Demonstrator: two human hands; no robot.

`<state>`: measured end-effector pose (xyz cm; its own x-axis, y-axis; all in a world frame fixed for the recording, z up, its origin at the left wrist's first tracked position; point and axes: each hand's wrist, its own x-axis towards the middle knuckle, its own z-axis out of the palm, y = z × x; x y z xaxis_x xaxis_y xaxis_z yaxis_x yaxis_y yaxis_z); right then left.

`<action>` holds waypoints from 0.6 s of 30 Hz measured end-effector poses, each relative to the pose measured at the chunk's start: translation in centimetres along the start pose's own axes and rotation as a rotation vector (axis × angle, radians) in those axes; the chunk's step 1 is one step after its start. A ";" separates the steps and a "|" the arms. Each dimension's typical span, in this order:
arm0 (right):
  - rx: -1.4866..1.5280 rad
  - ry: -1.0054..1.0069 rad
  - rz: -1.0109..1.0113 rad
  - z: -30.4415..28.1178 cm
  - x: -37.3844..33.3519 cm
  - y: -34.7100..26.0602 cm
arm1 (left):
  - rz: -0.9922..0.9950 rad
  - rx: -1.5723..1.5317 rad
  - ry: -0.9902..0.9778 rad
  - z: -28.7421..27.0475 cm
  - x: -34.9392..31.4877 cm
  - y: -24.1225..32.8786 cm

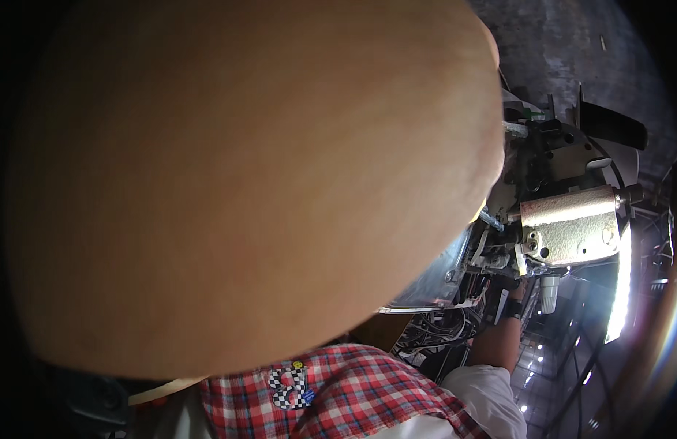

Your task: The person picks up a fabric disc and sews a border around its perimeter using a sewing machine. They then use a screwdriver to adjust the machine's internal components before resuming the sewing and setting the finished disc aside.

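Bare skin, most likely my left hand (pixel 258 190), is right up against the camera and fills most of the head view. Its fingers cannot be made out, nor whether it holds anything. At the lower right, my right forearm (pixel 497 342) comes out of a white sleeve (pixel 485 395) with a dark band at the wrist. It reaches up beside a machine with a shiny metal housing (pixel 570 225), which looks like a sewing machine head. The machine parts hide the fingers of that hand.
Dark cables (pixel 442 325) hang under the machine. A bright light strip (pixel 621 285) glows at its right. Red plaid cloth (pixel 338 380) with a checkered patch (pixel 289 388) covers my front. A dark flat arm (pixel 613 126) juts out at the upper right.
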<state>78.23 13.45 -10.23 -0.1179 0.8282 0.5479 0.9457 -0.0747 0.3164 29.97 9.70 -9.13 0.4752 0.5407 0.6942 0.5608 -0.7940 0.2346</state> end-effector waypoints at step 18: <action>0.000 -0.001 -0.002 -0.1 0.2 -0.4 | -0.012 0.003 -0.002 0.4 0.9 0.2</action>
<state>77.84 13.62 -10.15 -0.1194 0.8291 0.5463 0.9455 -0.0730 0.3174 30.76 10.17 -8.71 0.4703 0.5505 0.6898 0.5683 -0.7869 0.2406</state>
